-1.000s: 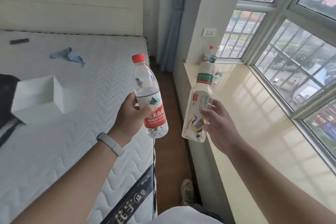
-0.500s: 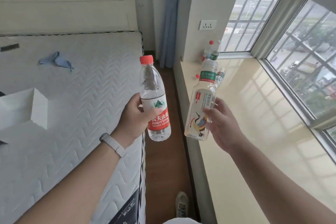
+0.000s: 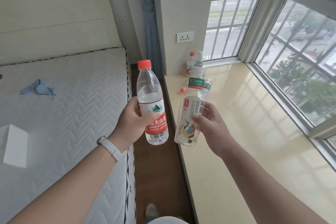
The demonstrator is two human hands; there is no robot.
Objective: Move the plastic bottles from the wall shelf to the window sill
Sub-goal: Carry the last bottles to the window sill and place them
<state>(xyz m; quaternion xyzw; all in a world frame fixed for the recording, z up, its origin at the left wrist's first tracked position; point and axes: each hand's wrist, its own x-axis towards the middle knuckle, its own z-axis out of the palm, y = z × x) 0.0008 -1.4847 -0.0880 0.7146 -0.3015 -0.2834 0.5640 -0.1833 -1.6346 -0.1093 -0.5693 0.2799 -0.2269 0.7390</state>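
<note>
My left hand (image 3: 133, 122) grips a clear water bottle (image 3: 151, 102) with a red cap and red label, held upright above the floor gap beside the bed. My right hand (image 3: 213, 129) holds a white tea bottle (image 3: 190, 114) with a green neck band and a bird print, just over the near edge of the cream window sill (image 3: 254, 132). At the sill's far corner stand a red-capped bottle (image 3: 190, 63) and a green-labelled bottle (image 3: 199, 60). Partly hidden behind the tea bottle are another bottle (image 3: 207, 85) and a red cap (image 3: 182, 90). The wall shelf is out of view.
A bed with a white quilted mattress (image 3: 72, 105) fills the left, carrying a blue cloth (image 3: 38, 89) and a white box (image 3: 14, 148). A narrow strip of brown floor (image 3: 156, 178) separates bed and sill. Barred windows (image 3: 300, 56) line the right; a socket (image 3: 185, 37) sits on the pillar.
I have walked forward along the gap: the sill corner and its bottles are nearer, the white box has slid left. Both hands still carry their bottles at about the same height.
</note>
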